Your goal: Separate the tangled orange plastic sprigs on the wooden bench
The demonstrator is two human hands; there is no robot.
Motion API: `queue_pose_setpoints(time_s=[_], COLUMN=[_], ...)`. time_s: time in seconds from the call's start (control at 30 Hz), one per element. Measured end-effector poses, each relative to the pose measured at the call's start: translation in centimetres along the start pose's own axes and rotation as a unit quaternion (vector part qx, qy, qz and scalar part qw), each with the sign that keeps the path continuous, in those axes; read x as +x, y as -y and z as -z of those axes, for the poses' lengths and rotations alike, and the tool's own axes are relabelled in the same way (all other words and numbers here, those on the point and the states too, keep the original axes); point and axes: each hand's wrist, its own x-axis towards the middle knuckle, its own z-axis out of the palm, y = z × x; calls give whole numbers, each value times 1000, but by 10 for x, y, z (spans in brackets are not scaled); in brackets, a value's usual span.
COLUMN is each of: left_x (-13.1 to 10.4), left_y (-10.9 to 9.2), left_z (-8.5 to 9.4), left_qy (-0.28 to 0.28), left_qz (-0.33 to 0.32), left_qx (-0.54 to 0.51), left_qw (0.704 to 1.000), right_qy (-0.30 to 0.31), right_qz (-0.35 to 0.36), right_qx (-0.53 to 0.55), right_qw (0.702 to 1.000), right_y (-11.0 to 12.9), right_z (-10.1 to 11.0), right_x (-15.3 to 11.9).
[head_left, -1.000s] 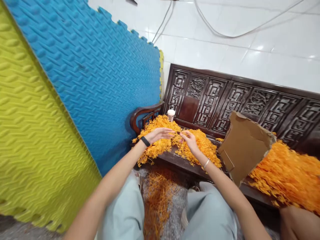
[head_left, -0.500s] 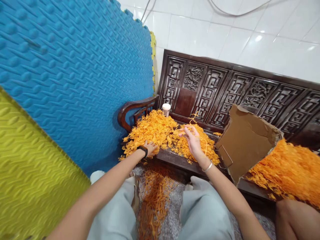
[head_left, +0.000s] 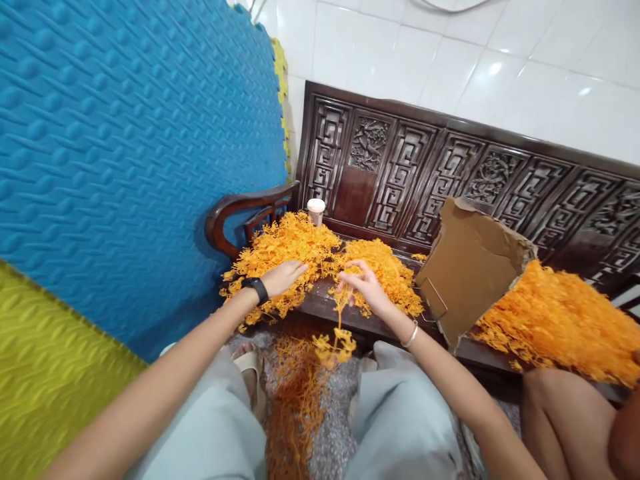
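Head view: pinches an orange sprig (head_left: 336,347) in the curled right hand (head_left: 367,287), hanging lengthwise below it, farther from the outstretched, seemingly empty left hand (head_left: 284,277) over the pile (head_left: 287,243).

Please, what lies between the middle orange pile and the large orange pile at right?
The head view shows torn-edged brown cardboard between the middle orange pile and the large orange pile.

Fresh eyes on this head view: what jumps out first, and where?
Probably the blue textured mat, which takes up much of the picture's left side. Next, bright orange heaps spread along the dark carved bench, with a cardboard piece propped among them. Centre, an orange sprig hangs from the right hand.
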Motion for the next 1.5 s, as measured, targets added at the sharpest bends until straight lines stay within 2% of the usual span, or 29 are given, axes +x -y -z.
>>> queue_pose_setpoints(time_s=[0.07, 0.13, 0.33, 0.43, 0.53, 0.63, 0.8, 0.93, 1.13, 1.3, 1.37, 1.43, 1.5], left_x=[-7, -15, -28, -28, -24, -19, -11, -8, -5, -4, -4, -6, -9], left_y=[-17, -32, -65, -73, -77, -78, -81, -80, -70, -66, -69, -74, -78], left_z=[4, 3, -10, -13, -13, -12, -17, -22, -26, -18, -13, -9, -7], left_qy=[28, 66, 81, 50, 6, -15, 15, 13, -46, -166, -188, -156, -82], left_qz=[-2, -26, -108, -130, -128, -129, -132, -128, -102, -34, -18, -12, -13], left_qx=[-123, -192, -209, -231, -254, -249, -255, -227, -262, -271, -286, -345, -441], left_qw=[992, 979, 968, 963, 959, 960, 958, 965, 959, 948, 940, 925, 894], right_qy=[31, 67, 111, 113, 98, 93, 51, 58, 70, 80, 63, 37, 0], right_qz=[-12, -9, -9, -16, -8, 11, -16, -39, 39, 87, 103, 112, 129], right_qx=[32, 61, 106, 98, 93, 90, 80, 76, 51, 22, 9, -9, -43], right_qw=[999, 996, 988, 989, 991, 992, 995, 995, 995, 993, 993, 993, 991], right_y=[-6, -10, -7, -1, 4, 8, 5, -1, 3, 5, 3, 0, -1], right_z=[-2, -4, -9, -10, -8, -6, -2, 6, 9, 7, 6, 4, 2], right_x=[1, 1, -2, -5, -6, -8, -12, -14, -15, -12, -10, -8, -5])
